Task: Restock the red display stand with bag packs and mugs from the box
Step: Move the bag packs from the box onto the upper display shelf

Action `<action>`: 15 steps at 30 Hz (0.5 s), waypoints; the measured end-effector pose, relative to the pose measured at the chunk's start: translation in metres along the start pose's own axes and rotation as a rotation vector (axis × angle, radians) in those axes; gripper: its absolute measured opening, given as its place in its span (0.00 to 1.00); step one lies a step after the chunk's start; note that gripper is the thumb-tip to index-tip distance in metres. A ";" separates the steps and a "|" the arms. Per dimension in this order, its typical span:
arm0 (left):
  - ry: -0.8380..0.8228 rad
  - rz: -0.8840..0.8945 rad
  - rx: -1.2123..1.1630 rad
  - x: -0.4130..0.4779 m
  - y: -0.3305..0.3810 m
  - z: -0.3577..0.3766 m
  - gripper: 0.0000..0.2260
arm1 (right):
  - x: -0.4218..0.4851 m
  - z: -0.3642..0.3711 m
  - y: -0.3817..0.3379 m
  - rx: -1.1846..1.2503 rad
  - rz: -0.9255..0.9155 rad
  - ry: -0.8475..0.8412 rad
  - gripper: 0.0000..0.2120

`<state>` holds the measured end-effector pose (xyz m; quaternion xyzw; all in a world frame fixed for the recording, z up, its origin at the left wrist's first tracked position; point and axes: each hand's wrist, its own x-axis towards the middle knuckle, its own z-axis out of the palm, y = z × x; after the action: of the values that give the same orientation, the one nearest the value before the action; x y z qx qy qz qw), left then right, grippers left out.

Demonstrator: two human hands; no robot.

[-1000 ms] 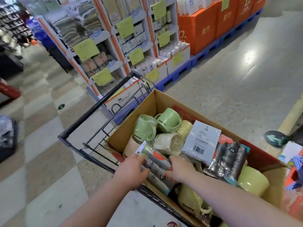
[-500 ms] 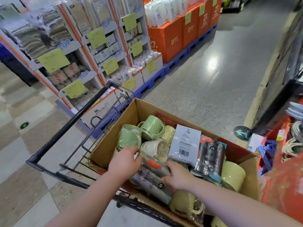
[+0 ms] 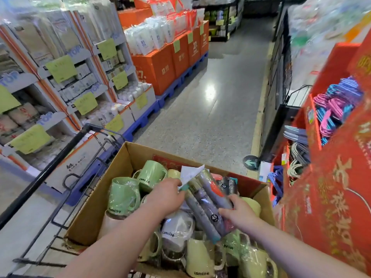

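Grey bag pack (image 3: 207,205) over the cardboard box (image 3: 90,217) — left hand (image 3: 166,195) and right hand (image 3: 239,214) both grip it

On my feed I see two arms, both bare as far up as the view reaches. Over the box (image 3: 88,217), the left hand (image 3: 166,195) and, nearer the box's right wall, the right hand (image 3: 240,214) are bare too.

Brown cardboard box (image 3: 128,157): matt. Inside box, pale green mugs (image 3: 122,195) under shiny clear film; grey rolled bag pack (image 3: 204,203) in glossy plastic. Beyond box, speckled grey floor (image 3: 210,121) polished.
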<state>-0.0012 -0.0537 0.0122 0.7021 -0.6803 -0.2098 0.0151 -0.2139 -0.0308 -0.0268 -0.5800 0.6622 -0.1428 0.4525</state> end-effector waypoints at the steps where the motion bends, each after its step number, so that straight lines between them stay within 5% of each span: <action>1: -0.016 0.008 0.009 0.005 0.003 0.003 0.18 | 0.000 -0.004 0.003 0.047 0.026 0.033 0.17; 7: -0.108 -0.040 0.031 0.033 0.016 0.020 0.24 | 0.002 -0.022 0.028 0.260 0.194 0.200 0.09; 15: -0.168 -0.215 -0.101 0.059 0.017 0.037 0.21 | 0.010 -0.026 0.050 0.310 0.311 0.230 0.12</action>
<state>-0.0297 -0.1018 -0.0327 0.7491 -0.5889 -0.3021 -0.0290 -0.2647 -0.0337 -0.0524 -0.3746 0.7609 -0.2365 0.4741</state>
